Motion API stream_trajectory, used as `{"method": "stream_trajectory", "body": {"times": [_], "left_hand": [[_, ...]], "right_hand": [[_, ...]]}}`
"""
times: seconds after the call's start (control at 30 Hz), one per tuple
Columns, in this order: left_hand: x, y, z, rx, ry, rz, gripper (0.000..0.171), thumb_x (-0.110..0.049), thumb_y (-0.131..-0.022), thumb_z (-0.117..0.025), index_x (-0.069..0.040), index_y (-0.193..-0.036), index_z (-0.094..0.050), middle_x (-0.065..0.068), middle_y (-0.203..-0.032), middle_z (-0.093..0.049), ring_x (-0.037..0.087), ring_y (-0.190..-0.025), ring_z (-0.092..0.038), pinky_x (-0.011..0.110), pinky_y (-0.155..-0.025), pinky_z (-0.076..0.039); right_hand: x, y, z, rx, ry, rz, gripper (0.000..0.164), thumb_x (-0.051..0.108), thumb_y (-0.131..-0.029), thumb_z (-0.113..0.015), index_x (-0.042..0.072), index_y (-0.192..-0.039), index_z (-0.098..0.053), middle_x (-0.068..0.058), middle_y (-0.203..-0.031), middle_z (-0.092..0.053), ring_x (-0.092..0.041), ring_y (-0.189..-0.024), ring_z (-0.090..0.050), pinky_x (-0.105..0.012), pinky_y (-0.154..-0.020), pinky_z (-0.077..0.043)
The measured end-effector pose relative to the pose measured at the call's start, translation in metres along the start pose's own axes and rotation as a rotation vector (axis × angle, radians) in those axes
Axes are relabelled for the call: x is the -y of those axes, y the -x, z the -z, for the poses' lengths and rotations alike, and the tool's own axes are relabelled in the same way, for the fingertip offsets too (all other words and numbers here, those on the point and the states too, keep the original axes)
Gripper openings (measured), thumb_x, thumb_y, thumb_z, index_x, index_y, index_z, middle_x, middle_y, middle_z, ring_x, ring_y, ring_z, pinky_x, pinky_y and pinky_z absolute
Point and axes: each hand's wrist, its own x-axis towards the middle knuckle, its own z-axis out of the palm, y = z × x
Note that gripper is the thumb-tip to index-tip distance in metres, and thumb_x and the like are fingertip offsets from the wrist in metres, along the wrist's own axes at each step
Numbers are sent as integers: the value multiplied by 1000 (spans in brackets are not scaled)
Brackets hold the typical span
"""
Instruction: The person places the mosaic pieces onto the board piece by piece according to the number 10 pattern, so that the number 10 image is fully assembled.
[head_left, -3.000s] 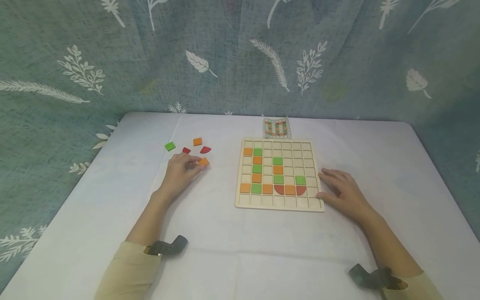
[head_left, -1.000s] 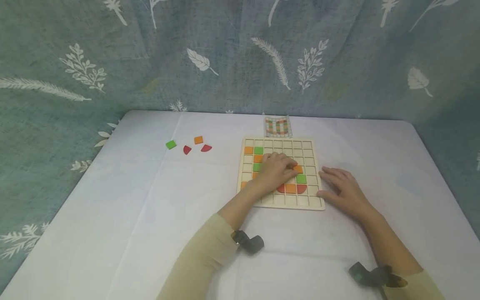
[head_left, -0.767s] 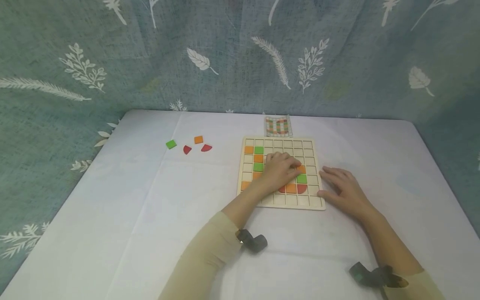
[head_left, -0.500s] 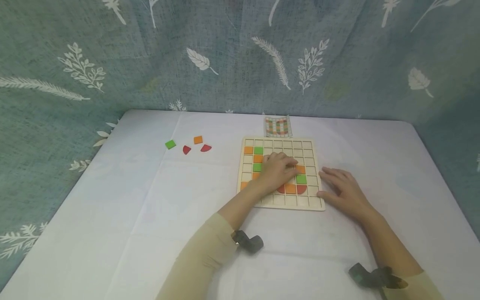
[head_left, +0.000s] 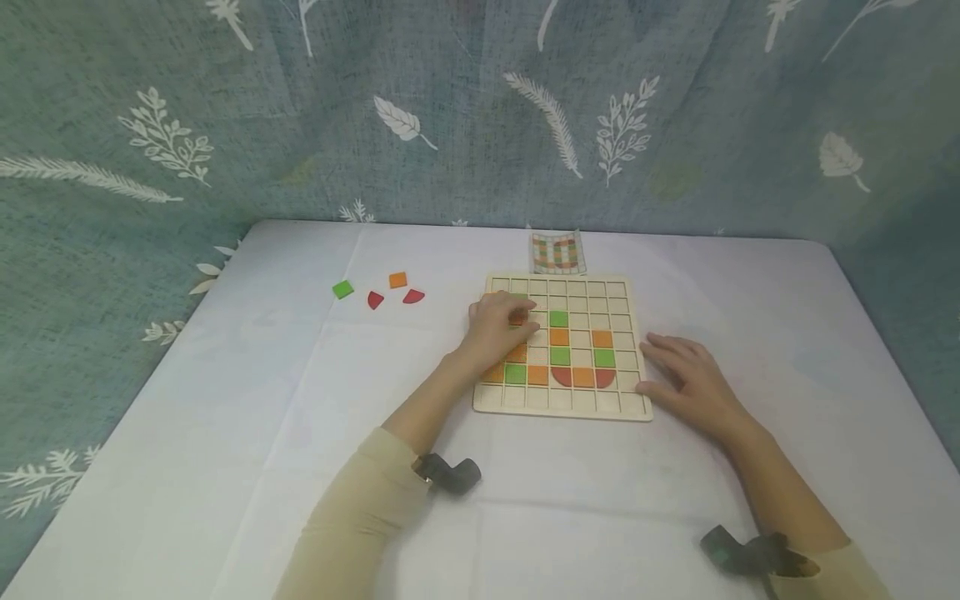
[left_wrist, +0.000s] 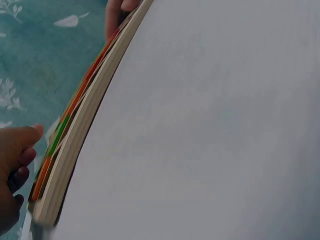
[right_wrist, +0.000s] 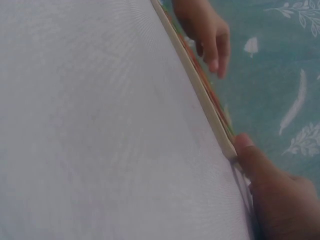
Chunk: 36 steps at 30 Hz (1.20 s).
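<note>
My left hand (head_left: 495,329) is over the left columns of a wooden grid board (head_left: 562,402), with nothing between its loosely bent fingers and thumb. It hides some of the tiles there. My right hand (head_left: 690,379) rests at the board's right edge, thumb and fingertips against the rim; the right wrist view shows its thumb (right_wrist: 244,141) at the board's corner. Orange and green square tiles sit in the cells, among them an orange tile (head_left: 602,339) directly above a green tile (head_left: 604,358). Two red quarter-round pieces flank an orange tile in a lower row.
Left of the board lie a green tile (head_left: 342,289), an orange tile (head_left: 397,280) and two red quarter-round pieces, one being the red piece (head_left: 413,296). A pattern card (head_left: 557,253) lies behind the board. A leaf-patterned curtain (head_left: 465,108) hangs behind the white-covered table (head_left: 225,400).
My left hand took an orange tile from the left, set it above the right-hand green tile, let go and drew back leftward over the board. My right hand stayed at the edge.
</note>
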Motion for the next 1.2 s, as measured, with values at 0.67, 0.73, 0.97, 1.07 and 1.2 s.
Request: {"method": "stream_trajectory", "body": {"times": [0.67,0.73,0.97,1.07,1.2], "left_hand": [[96,36,71,-241,-94,123,36,-22,-87,-66,-11,-120,-61,8,-117,-58,29,-114,-40,51,-99,-14],[104,40,78,-254,-96,121,35,-20,-87,-67,-10,-120,-61,10,-118,-57,30,-114,-39,51,-98,-14],[124,46,94,-302,-141,234,40,-23,-89,-65,-5,-124,-58,16,-124,-49,35,-121,-35,53,-97,-16],[128,44,97,-314,-149,272,41,-26,-89,-65,-4,-124,-58,16,-125,-48,35,-122,-33,54,-97,-17],[128,44,97,-354,-194,333,45,-29,-89,-63,-5,-127,-56,18,-127,-47,36,-121,-33,54,-94,-17]], "right_hand": [[2,-2,2,11,15,-11,66,44,-80,-72,9,-133,-53,-13,-143,-44,-37,-132,-31,-59,-103,-25],[2,-1,2,12,16,-13,67,45,-80,-71,9,-133,-53,-13,-143,-44,-38,-132,-31,-60,-103,-26],[0,0,1,19,7,-14,68,46,-80,-71,9,-134,-52,-13,-143,-43,-38,-132,-31,-60,-102,-25],[0,0,1,16,6,-9,67,45,-80,-71,9,-134,-53,-13,-144,-43,-38,-132,-31,-60,-103,-25],[0,0,0,16,2,-14,67,45,-80,-71,10,-134,-53,-12,-144,-43,-37,-133,-30,-60,-103,-25]]}}
